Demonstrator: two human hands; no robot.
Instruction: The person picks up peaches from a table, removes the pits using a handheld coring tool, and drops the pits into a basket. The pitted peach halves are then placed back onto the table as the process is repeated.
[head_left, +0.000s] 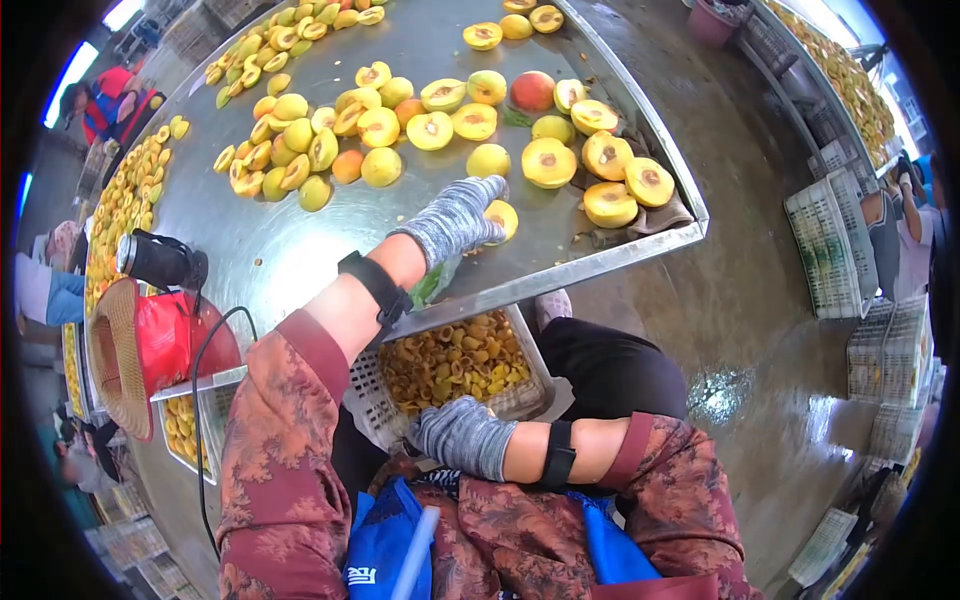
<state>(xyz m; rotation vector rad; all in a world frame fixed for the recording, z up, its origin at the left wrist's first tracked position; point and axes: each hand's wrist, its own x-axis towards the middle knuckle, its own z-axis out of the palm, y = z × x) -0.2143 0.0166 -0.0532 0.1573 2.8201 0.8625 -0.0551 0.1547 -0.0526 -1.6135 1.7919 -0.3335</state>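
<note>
My left hand [455,222], in a grey knitted glove, reaches over the metal table with its fingers closed round a yellow peach half [503,220]. Just beyond it lie several peach halves [548,163], some showing their pits, and one redder peach [532,91]. Under the hand's wrist is a green leaf [434,283]. Down by my lap, my right hand [462,437], gloved alike, is curled at the near rim of a white crate [375,400]. Inside that crate are many brownish-yellow peach pieces [460,360]. What the right fingers hold, if anything, is hidden.
The metal table [290,320] has a raised edge. On its left are a straw hat [120,360], a red bag [170,335] and a black flask [160,260]. A second crate [185,430] sits below. Stacked crates [830,240] and other people line both sides.
</note>
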